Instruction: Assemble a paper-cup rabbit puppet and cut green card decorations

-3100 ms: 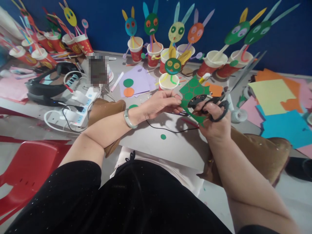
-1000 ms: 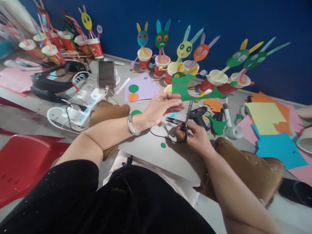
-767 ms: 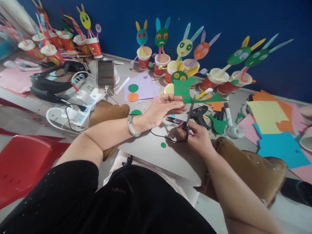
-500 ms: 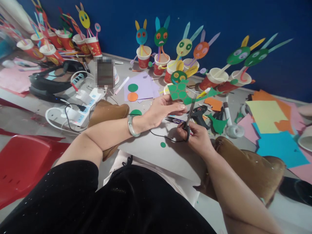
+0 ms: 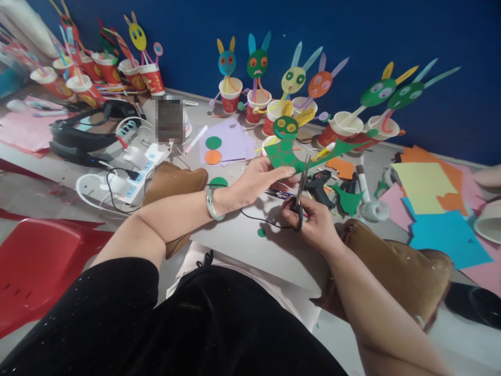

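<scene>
Pinched in my left hand (image 5: 261, 183) is a green sheet of paper (image 5: 285, 154) with circles drawn on it and a long cut strip trailing right. My right hand (image 5: 313, 222) grips a pair of black-handled scissors (image 5: 302, 183), blades pointing up beside the sheet's lower right edge. Behind the scissors lies a black glue gun (image 5: 319, 187). A small green paper circle (image 5: 262, 233) rests on the table below my hands. Another green circle (image 5: 213, 142) and an orange circle (image 5: 213, 157) lie on purple paper (image 5: 231, 137).
Red paper cups (image 5: 230, 99) holding paper animal figures line the blue wall. To the left are a power strip (image 5: 143, 175) and a black headset (image 5: 94, 130). Coloured paper sheets (image 5: 446, 235) and a tape roll (image 5: 376, 210) are on the right. A brown cushion (image 5: 395, 266) sits under my right forearm.
My left hand has turned the green sheet slightly and lowered it toward the scissors. The scissors have shifted a little left, and the whole view has moved slightly.
</scene>
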The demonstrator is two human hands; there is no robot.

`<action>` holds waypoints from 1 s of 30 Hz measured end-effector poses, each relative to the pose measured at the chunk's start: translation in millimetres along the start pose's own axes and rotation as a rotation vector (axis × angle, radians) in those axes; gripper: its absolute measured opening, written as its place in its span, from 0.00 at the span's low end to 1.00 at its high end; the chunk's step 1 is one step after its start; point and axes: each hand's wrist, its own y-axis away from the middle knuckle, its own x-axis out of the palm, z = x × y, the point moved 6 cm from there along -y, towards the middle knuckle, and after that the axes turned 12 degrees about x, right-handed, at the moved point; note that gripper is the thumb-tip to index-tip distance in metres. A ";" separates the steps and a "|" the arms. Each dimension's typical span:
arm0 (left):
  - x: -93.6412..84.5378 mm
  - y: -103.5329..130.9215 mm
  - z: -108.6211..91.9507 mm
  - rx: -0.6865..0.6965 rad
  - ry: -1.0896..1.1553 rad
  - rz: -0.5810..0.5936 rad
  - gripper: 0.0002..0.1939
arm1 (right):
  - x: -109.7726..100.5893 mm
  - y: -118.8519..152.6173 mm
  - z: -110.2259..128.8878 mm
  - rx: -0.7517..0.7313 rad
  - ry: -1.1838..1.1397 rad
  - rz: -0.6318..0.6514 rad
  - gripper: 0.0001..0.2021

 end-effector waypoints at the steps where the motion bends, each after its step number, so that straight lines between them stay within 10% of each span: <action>1: 0.0 0.0 1.5 -0.003 0.007 0.004 0.08 | 0.2 0.0 -0.5 -0.004 -0.009 0.007 0.22; 10: 3.2 2.8 13.8 -0.015 0.035 0.108 0.11 | -1.7 0.4 -4.7 -0.081 -0.031 0.016 0.38; 30: 6.0 4.1 15.7 -0.025 -0.009 0.153 0.11 | -2.0 1.4 -6.0 -0.098 -0.085 -0.002 0.37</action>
